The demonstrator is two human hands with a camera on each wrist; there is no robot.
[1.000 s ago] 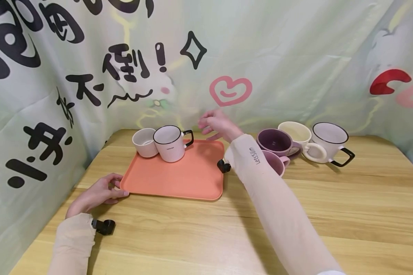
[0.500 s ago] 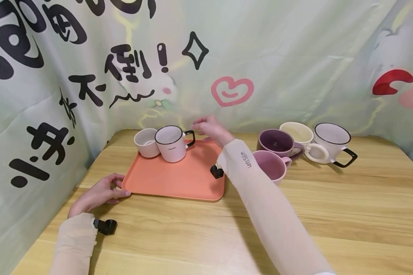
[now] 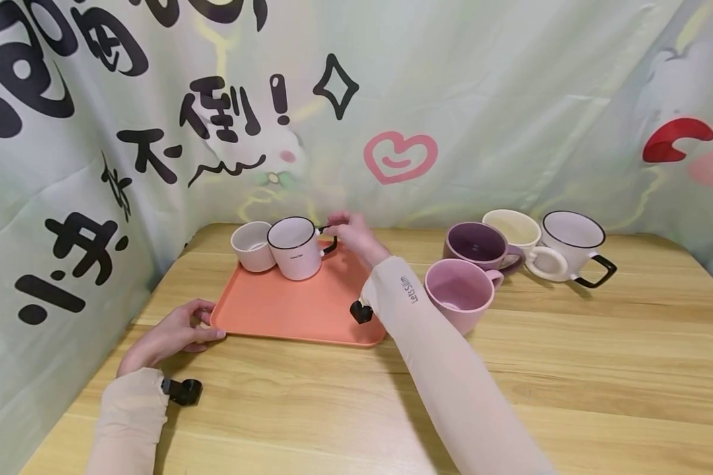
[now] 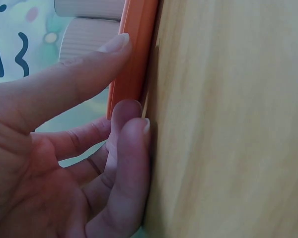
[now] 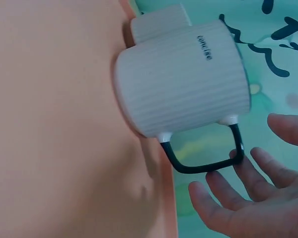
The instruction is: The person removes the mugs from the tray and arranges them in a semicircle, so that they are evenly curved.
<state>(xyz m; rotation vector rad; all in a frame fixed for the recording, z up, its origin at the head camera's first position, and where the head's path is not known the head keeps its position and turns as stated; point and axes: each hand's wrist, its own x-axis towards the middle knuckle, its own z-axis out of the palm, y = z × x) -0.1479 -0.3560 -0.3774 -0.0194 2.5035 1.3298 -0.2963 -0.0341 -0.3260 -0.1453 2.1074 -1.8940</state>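
Observation:
At the tray's near-left corner, my left hand [image 3: 175, 335] holds the orange tray [image 3: 297, 313]. Its thumb lies against the rim [image 4: 131, 64] and the other fingers curl at the corner, as the left wrist view shows. A white ribbed mug [image 3: 295, 258] with a dark rim stands upright at the back of the tray. A smaller white cup [image 3: 252, 251] is beside it, on its left. My right hand [image 3: 358, 239] is at the mug's black handle [image 5: 193, 169], fingers spread and slightly bent; fingertips meet or nearly meet the handle's outer side, without wrapping it.
Right of the tray stand a pink mug [image 3: 460, 293], a dark purple mug [image 3: 472, 247], a cream mug [image 3: 513, 227] and another white mug [image 3: 573, 241] with a black handle. They are close together on the wooden table [image 3: 570, 376]. A printed curtain [image 3: 481, 99] hangs behind.
My right hand has moved left and down to the white mug's handle, uncovering the pink mug. The left hand has stayed at the tray corner.

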